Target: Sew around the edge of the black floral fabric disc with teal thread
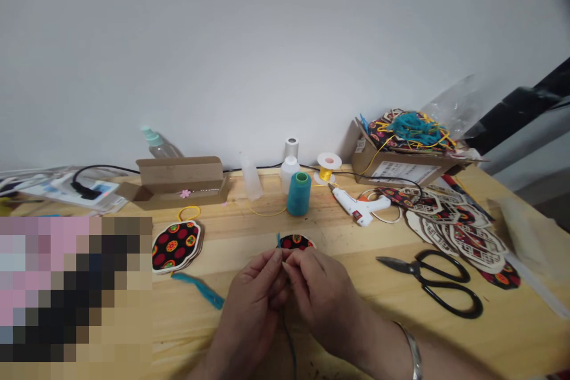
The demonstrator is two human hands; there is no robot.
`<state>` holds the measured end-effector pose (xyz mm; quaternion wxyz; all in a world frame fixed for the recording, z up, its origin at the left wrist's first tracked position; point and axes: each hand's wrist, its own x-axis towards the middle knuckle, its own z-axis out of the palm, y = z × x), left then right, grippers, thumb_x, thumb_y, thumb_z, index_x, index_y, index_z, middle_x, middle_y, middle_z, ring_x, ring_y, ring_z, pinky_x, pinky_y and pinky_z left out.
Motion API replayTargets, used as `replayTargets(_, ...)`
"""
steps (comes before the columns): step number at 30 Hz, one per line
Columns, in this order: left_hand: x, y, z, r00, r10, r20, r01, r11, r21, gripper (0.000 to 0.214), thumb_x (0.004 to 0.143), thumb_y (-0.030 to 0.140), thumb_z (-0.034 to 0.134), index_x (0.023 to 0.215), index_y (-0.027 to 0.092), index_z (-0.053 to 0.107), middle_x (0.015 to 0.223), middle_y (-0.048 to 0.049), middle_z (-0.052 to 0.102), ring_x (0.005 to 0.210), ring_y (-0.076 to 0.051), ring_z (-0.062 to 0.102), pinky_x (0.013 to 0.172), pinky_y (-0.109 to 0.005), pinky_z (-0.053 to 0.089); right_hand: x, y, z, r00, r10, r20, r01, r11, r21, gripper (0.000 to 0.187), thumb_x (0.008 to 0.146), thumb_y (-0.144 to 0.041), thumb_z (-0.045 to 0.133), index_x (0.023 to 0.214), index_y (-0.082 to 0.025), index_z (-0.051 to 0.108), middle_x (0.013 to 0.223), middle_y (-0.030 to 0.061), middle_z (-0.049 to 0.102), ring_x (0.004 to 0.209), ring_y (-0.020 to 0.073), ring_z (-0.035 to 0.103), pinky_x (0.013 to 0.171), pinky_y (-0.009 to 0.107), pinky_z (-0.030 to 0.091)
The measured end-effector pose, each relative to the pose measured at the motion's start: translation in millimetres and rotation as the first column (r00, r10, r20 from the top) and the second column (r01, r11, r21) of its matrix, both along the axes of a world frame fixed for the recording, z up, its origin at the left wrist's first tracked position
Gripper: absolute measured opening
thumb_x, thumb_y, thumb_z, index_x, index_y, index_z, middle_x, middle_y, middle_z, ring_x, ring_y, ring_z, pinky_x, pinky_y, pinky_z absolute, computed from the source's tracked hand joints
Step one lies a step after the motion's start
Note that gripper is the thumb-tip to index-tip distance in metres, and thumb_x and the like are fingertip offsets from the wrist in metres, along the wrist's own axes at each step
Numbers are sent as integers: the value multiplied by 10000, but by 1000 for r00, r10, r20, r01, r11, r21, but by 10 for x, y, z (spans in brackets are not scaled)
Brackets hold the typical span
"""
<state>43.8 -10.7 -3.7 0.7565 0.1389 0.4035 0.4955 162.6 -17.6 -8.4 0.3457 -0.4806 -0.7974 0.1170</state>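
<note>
My left hand and my right hand meet at the middle of the wooden table, fingertips pinched together. Between them they hold a teal thread that trails down toward me, and a short teal end sticks up above the fingers. Just beyond the fingertips lies a black fabric piece with red and orange flowers, partly hidden by my hands. A silver bangle sits on my right wrist.
A stack of similar floral pieces and a teal tassel lie to the left. Behind stand a teal thread spool, white bottles, a yellow cord spool and a glue gun. Black scissors, cut-out shapes and a cardboard box are on the right.
</note>
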Motion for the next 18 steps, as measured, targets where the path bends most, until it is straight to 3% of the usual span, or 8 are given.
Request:
replayTargets(7,6,-6,5,1000,8,3,-8,1000,8,133,743,228,663,731,96,666,500,73,379,422,-12,229,376,-114,216,4,1,0,999,43,7,-43,999,-25,179,897,-132,347,821,-152,507,758,61,584,689,156,538,624,266,434)
replayTargets(18,0,0,-8,1000,1,-1,-1,1000,31,121,755,225,653,740,105,641,524,64,410,424,-11,244,380,-112,223,1,27,4,998,63,15,-63,997,48,182,899,-132,361,828,-137,528,767,69,598,733,163,558,661,277,467)
